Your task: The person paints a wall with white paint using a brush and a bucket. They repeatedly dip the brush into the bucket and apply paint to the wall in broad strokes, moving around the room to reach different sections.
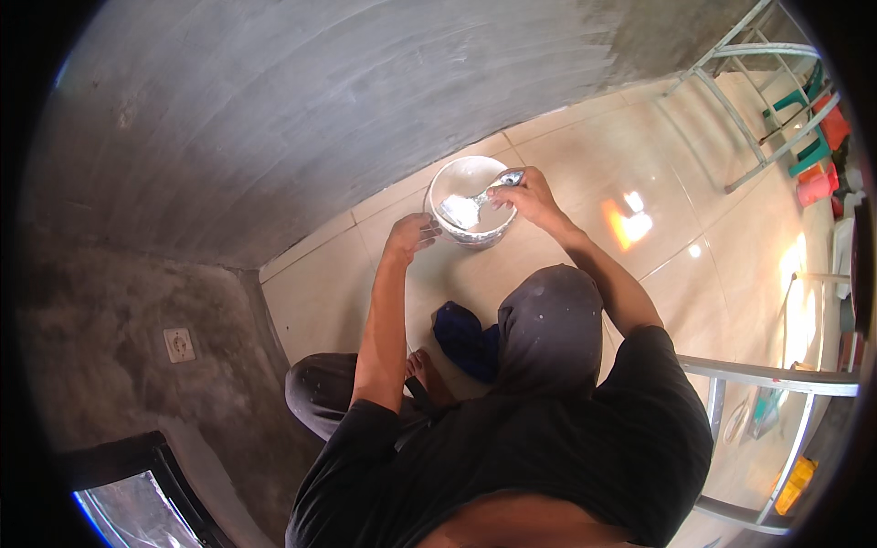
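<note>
A round white bucket (479, 238), its outer side smeared and grey, stands on the tiled floor before me. My right hand (527, 198) grips a wide paintbrush (484, 200) by its handle. The brush is tilted over the bucket's opening, its broad end coated in white and pointing to the lower left, near the inner wall. At the bucket's left side is my left hand (412, 236), with the fingers reaching to the rim and the thin wire handle. Whether those fingers grip the bucket or only touch it cannot be seen.
A grey plastered wall (329, 116) rises just beyond the bucket. Metal frames stand at the upper right (743, 116) and lower right (767, 383). A dark blue cloth item (466, 339) lies between my legs. A wall socket (179, 344) is at left; plastic goods (819, 185) line the right.
</note>
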